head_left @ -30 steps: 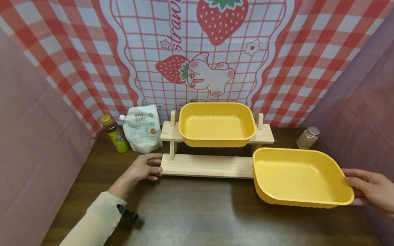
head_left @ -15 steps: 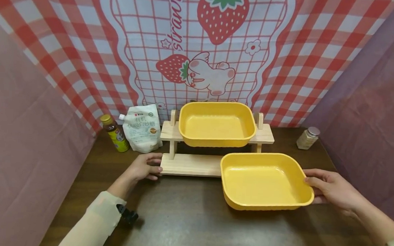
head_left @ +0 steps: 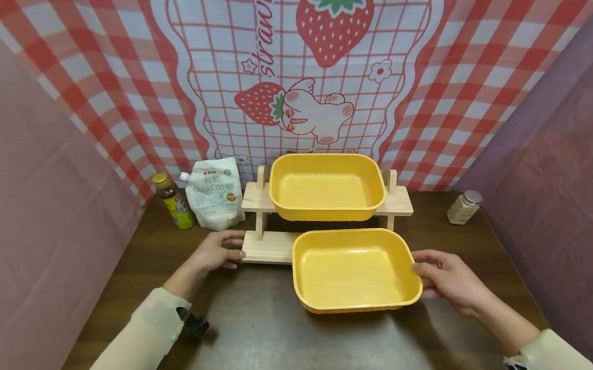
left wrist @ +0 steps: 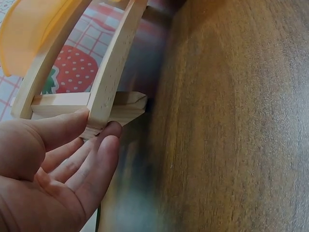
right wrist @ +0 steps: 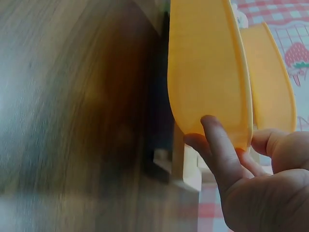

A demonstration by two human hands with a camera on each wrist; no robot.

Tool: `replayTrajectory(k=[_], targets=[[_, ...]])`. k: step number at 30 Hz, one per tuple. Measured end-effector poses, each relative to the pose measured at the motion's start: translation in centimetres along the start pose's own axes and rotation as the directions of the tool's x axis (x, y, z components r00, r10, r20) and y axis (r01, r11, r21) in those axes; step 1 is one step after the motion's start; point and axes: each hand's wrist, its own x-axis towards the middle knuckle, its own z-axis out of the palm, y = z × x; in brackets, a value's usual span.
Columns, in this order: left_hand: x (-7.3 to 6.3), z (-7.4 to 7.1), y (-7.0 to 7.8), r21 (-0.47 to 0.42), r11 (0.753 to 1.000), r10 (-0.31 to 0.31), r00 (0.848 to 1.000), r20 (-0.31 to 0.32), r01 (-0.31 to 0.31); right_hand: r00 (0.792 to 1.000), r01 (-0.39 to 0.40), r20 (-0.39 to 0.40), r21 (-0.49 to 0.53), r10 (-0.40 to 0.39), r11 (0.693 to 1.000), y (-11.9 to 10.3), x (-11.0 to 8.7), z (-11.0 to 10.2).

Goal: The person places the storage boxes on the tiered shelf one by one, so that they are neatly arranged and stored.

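My right hand [head_left: 449, 279] grips a yellow rectangular plastic basin [head_left: 357, 273] by its right end. The thumb is at the rim, and the fingers lie along the outer wall in the right wrist view. This basin overlaps the lower board of a two-tier wooden rack [head_left: 269, 245] and hides its right part. A matching yellow basin [head_left: 326, 191] sits on the upper tier. At the lower board's left end, my left hand [head_left: 216, 252] pinches the wood. In the left wrist view its thumb is on one face of the board end [left wrist: 102, 104], fingertips on the other.
Left of the rack stand a bottle with a yellow cap [head_left: 175, 203] and a white spouted pouch [head_left: 215, 194]. A small lidded jar [head_left: 463, 209] is at the back right. Checked strawberry cloth [head_left: 326, 107] hangs behind the brown table [head_left: 276, 342].
The right hand has brought its yellow basin leftward from the right side to the front of the rack. The left hand stays on the lower board's end.
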Motion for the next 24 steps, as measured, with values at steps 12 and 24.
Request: replayTrajectory(k=[12, 24], targets=[[0.0, -0.2, 0.1, -0.001, 1.000, -0.017, 1.000, 0.000, 0.017, 0.998, -0.025, -0.056, 0.040, 0.028, 0.999, -0.9, 2.4, 2.6], [0.1, -0.1, -0.3, -0.022, 1.000, -0.012, 1.000, 0.003, 0.012, 0.995, -0.020, -0.096, 0.121, 0.032, 0.992, -1.5, 3.6, 3.9]])
